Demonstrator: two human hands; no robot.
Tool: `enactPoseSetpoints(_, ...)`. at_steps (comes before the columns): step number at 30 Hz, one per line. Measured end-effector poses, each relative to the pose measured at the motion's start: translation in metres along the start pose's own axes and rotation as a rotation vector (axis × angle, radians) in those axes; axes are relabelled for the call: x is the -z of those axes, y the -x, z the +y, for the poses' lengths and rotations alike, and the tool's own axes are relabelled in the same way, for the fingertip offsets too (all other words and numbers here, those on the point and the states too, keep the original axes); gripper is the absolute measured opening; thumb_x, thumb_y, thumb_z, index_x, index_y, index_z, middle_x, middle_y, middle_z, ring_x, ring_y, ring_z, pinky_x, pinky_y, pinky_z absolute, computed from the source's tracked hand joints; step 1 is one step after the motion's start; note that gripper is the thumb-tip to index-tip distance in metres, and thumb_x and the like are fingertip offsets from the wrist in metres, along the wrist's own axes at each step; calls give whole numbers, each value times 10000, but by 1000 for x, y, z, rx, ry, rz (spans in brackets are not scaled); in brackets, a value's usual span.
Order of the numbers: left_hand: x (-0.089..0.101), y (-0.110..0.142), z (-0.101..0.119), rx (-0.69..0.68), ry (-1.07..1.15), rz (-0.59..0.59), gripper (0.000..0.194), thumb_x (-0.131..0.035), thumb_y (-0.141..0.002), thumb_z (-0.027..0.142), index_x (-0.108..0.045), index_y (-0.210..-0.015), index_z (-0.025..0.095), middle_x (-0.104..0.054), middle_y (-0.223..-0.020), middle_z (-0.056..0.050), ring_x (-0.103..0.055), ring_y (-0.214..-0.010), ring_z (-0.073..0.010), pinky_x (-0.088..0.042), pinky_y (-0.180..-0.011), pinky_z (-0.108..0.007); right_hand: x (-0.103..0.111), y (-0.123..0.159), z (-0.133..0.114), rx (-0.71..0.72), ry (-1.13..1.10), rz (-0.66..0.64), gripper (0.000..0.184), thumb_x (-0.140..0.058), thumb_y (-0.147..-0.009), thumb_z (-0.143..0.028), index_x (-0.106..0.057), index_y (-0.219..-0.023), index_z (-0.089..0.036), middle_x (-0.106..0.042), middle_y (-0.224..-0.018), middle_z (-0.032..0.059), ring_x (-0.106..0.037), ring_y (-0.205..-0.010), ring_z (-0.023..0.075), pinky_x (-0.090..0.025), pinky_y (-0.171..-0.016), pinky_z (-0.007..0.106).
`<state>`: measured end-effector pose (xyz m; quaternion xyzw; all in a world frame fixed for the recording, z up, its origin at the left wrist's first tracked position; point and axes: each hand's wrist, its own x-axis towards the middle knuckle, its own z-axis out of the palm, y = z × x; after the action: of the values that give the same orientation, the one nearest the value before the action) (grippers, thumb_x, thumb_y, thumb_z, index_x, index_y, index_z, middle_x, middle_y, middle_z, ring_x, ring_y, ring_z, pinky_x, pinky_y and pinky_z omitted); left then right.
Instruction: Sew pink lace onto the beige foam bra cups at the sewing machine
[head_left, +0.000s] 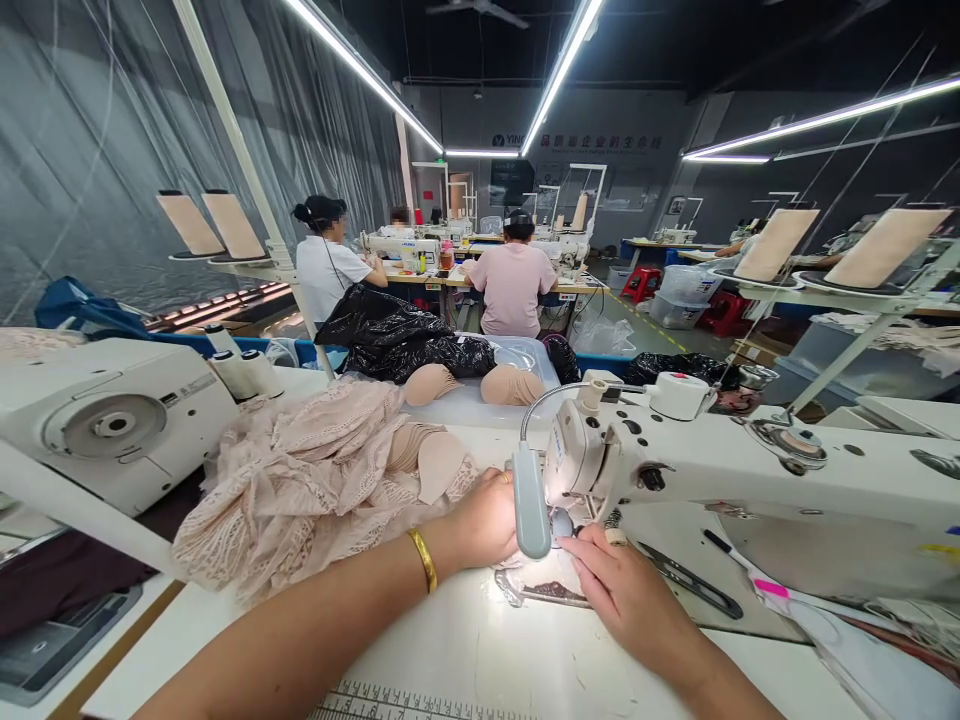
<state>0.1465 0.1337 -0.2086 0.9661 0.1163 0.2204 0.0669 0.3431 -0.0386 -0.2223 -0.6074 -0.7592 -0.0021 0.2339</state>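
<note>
A white sewing machine [577,460] stands in front of me, its needle area lit by a small grey lamp [532,505] on a bendy neck. Left of the lamp is my left hand [486,518], with a gold bracelet [423,560] at the wrist; the lamp hides its fingertips. My right hand [611,582] lies on the right of the needle area, fingers stretched forward and touching a pale piece of fabric [538,578]. A small grey round part [561,522] shows by its index finger. Glare blurs the fabric under the needle.
Beige lace [300,480] lies heaped at left with stacked bra cups [439,462]. More cups [510,385] rest on a plastic bin lid. Black thread snips [694,583] lie right of my hand. A ruler [405,702] marks the front edge. Co-workers [511,285] sit ahead.
</note>
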Motion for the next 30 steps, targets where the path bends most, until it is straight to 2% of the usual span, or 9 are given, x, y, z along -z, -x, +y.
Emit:
enactPoseSetpoints(5,7,5,4,20,-24,-27,125,-612,-933,130,-604,-823,190,-669,-872,-39,-621,-798,-213,-510,-773,-338,14,23,37,-119,277,176,225,-463,-1067,-256,-686,-1093,-244,-726,-1070,116,-683,-913,308,-552,-784,463)
enactPoseSetpoints(7,13,15,8,28,-27,-23,167,-566,-919,58,-571,-821,193,-642,-836,-22,-595,-743,-190,-492,-742,-317,19,42,61,-227,405,256,224,-511,-1037,-322,-689,-1127,-222,-747,-1075,157,-681,-898,366,-538,-733,489)
enactPoseSetpoints(9,21,27,13,16,-21,-23,186,-551,-901,23,-554,-838,198,-639,-844,-17,-592,-742,-186,-485,-736,-308,22,60,77,-275,358,230,232,-506,-1039,-383,-675,-999,-229,-746,-940,148,-659,-782,348,-530,-716,488)
enactPoseSetpoints(11,28,40,20,-7,-13,-25,174,-544,-925,39,-552,-862,201,-653,-878,-31,-609,-791,-202,-491,-762,-318,20,73,78,-348,263,209,276,-428,-1057,-390,-620,-916,-251,-734,-898,152,-673,-811,367,-526,-734,494)
enactPoseSetpoints(13,33,51,27,-42,0,8,161,-517,-992,87,-563,-889,201,-656,-878,-46,-616,-820,-216,-499,-790,-333,19,77,59,-418,195,200,304,-337,-1095,-370,-563,-919,-270,-725,-849,119,-701,-798,345,-522,-688,442)
enactPoseSetpoints(17,38,64,43,-128,62,178,165,-460,-1057,103,-591,-1032,199,-662,-842,-35,-615,-774,-200,-505,-788,-323,27,60,-12,-477,-79,60,313,-270,-1178,-439,-479,-986,-308,-624,-638,-59,-647,-534,207,-466,-540,287)
enactPoseSetpoints(21,43,69,56,-186,95,205,212,-460,-1032,45,-571,-1122,202,-706,-921,-39,-640,-818,-192,-510,-818,-316,35,41,-70,-296,-148,-60,135,-446,-1137,-402,-485,-1054,-302,-721,-781,-41,-718,-658,219,-441,-587,285)
enactPoseSetpoints(26,49,72,71,-200,103,219,256,-452,-1023,17,-571,-1149,206,-722,-945,-31,-639,-828,-182,-515,-821,-305,5,37,-82,-218,254,44,130,-504,-1072,-282,-486,-944,-280,-720,-708,-26,-716,-578,237,-265,-532,308)
enactPoseSetpoints(30,52,76,77,-201,141,224,319,-431,-1012,-8,-584,-1185,211,-726,-956,-30,-664,-844,-170,-530,-832,-297,-7,46,-65,-260,306,78,232,-422,-1120,-327,-511,-911,-281,-647,-606,-47,-644,-496,209,-209,-523,310)
